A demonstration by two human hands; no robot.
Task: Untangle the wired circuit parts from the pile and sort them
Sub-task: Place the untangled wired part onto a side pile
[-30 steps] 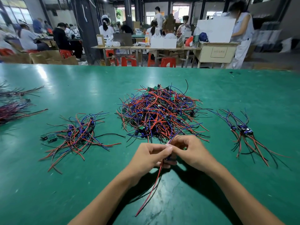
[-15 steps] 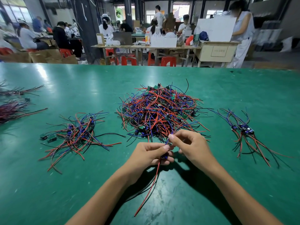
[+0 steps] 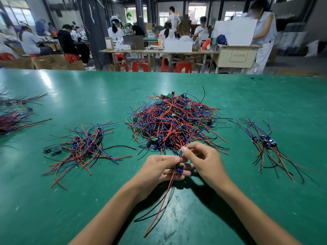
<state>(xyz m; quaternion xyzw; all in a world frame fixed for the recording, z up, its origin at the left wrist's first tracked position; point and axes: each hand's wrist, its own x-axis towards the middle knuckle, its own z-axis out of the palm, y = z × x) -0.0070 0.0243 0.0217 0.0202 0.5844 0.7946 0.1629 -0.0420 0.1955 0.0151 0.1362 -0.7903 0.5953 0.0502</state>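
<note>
A big tangled pile (image 3: pixel 174 122) of red, blue and black wires with small green circuit boards lies mid-table. Just in front of it my left hand (image 3: pixel 159 169) holds one small blue circuit part (image 3: pixel 179 169), whose red and black leads hang down toward me. My right hand (image 3: pixel 201 159) pinches a blue wire of that part, and the wire runs up into the pile. A sorted bunch (image 3: pixel 83 147) lies to the left. A smaller sorted bunch (image 3: pixel 265 144) lies to the right.
The green table (image 3: pixel 265 96) stretches wide around the piles. More dark wire bundles (image 3: pixel 12 119) lie at the far left edge. Beyond the table, people work at benches with red stools.
My right hand has lifted slightly away from the left and drawn the blue wire out toward the pile. The left hand stays put with the part.
</note>
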